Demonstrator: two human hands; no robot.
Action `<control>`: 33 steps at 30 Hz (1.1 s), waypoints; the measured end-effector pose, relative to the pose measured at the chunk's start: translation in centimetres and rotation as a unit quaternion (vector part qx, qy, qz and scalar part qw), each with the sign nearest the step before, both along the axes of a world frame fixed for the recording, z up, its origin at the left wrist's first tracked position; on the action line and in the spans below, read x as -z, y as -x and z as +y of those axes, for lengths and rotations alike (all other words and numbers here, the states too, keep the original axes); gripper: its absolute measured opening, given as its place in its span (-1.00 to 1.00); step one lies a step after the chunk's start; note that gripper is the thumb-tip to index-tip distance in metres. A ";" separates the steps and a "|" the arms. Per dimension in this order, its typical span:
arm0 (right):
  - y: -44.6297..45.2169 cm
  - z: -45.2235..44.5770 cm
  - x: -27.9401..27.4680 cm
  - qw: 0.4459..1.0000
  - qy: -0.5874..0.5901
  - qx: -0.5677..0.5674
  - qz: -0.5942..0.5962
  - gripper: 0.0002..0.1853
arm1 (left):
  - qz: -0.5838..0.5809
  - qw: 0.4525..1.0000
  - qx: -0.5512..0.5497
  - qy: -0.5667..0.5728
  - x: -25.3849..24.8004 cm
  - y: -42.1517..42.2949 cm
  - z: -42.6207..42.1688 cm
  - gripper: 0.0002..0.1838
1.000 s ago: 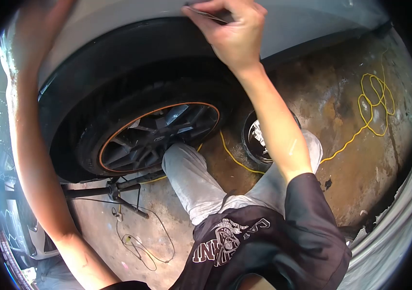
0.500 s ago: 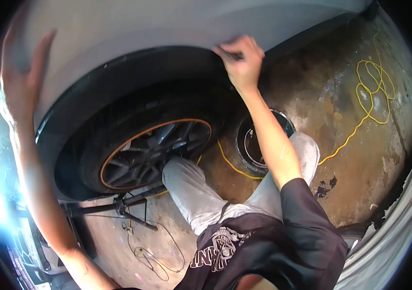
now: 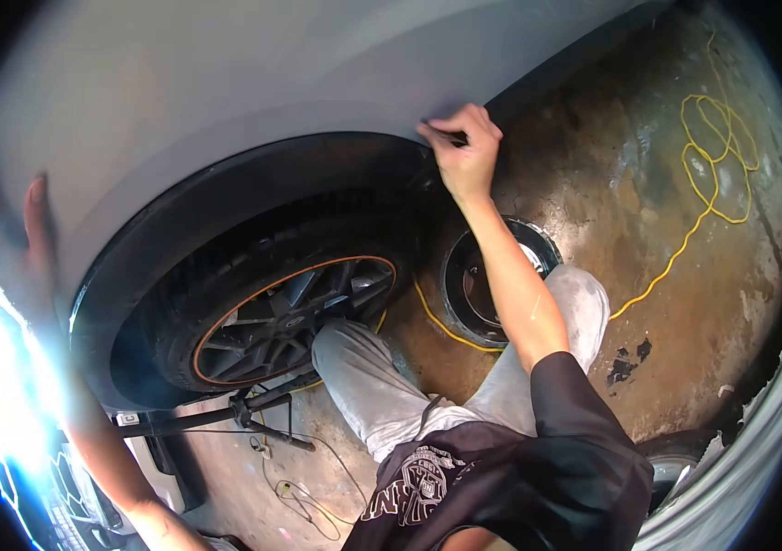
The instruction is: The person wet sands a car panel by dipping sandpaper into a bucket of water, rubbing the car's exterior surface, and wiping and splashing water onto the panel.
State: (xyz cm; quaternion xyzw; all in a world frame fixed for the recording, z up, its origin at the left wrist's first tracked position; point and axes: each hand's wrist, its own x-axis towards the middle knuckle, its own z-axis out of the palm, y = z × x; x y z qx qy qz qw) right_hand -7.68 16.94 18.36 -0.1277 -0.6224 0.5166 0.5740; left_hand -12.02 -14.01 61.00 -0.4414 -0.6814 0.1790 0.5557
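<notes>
My right hand pinches a small dark thin piece beside the rear end of the black wheel arch trim, against the grey car panel. What the piece is, I cannot make out. At the far left my left hand rests on the same panel with its fingers spread, partly washed out by glare. Below the arch is the wheel, with dark spokes and an orange ring round its rim.
A round black container stands on the floor beside my right knee. A yellow cord runs across the concrete to loose coils at the right. A black stand and a thin cable lie below the wheel. Grey sheeting hangs at the lower right.
The view has tilted upward, so more of the panel shows. My right hand has moved down along the trim's rear edge, still pinching the dark piece. My left hand has slid down the panel.
</notes>
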 end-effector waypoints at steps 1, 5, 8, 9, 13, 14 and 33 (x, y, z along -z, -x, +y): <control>-0.1 -0.7 -4.0 0.997 -0.062 0.023 0.042 -0.72 | -0.005 1.000 0.002 0.004 0.2 0.0 0.1 -0.36; -0.7 -1.8 -9.2 0.985 -0.146 0.041 0.080 -0.71 | -0.036 0.999 -0.029 -0.024 0.1 0.5 -1.5 -0.31; -0.6 1.0 -1.4 0.993 -0.105 0.056 0.001 -0.72 | -0.041 0.997 -0.040 -0.057 -0.1 0.7 -1.0 -0.26; -0.9 1.2 -1.7 0.997 -0.065 0.033 -0.001 -0.72 | -0.038 0.998 -0.022 -0.055 0.4 -0.3 0.2 -0.25; -0.2 -1.3 -8.0 0.990 -0.123 0.034 0.060 -0.73 | -0.007 0.999 -0.024 -0.023 -0.3 0.1 -0.7 -0.28; -0.1 -2.1 -10.3 0.986 -0.137 0.028 0.094 -0.73 | 0.000 0.999 -0.031 -0.013 -0.5 0.4 -1.2 -0.29; 0.0 1.4 -3.0 0.988 -0.144 0.040 0.040 -0.73 | 0.006 0.989 -0.130 -0.071 0.0 1.5 -3.1 -0.47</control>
